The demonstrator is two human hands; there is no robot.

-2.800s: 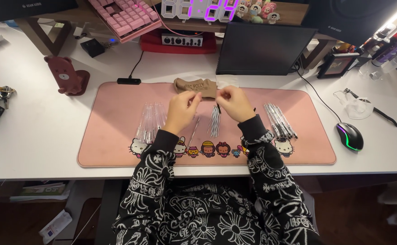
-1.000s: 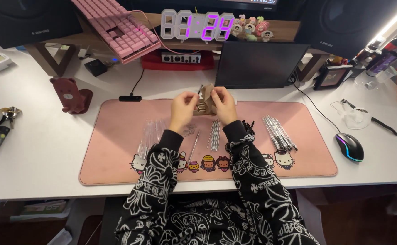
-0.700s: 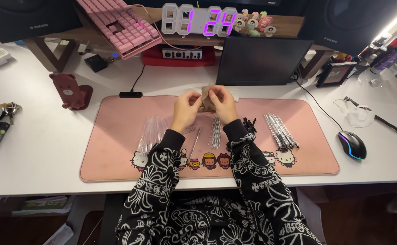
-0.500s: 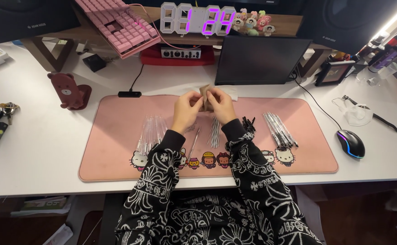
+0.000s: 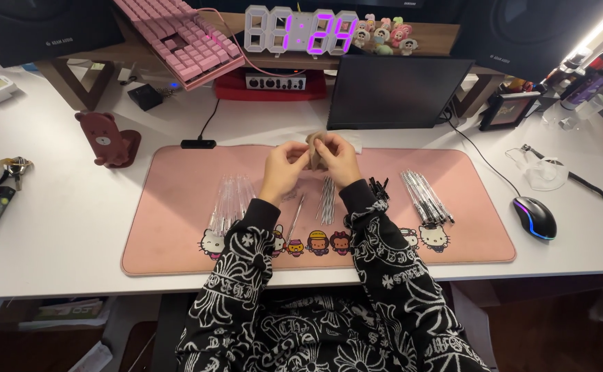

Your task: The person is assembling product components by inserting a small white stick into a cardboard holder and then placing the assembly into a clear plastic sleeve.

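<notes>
Head view: left hand (image 5: 284,167) and right hand (image 5: 337,160) raised together over the far middle of the pink desk mat (image 5: 177,227), both pinching a small tan crumpled piece (image 5: 313,142) between the fingertips, held just above the mat. Below the hands, a bundle of thin metal rods (image 5: 327,200); to the left, clear tubes (image 5: 229,203); to the right, dark-tipped pens (image 5: 425,196). Farther right, off the mat, a computer mouse (image 5: 534,218).

Home desk setup: pink keyboard (image 5: 174,38), digital clock (image 5: 301,31), mouse (image 5: 534,218), desk mat (image 5: 177,207)
</notes>
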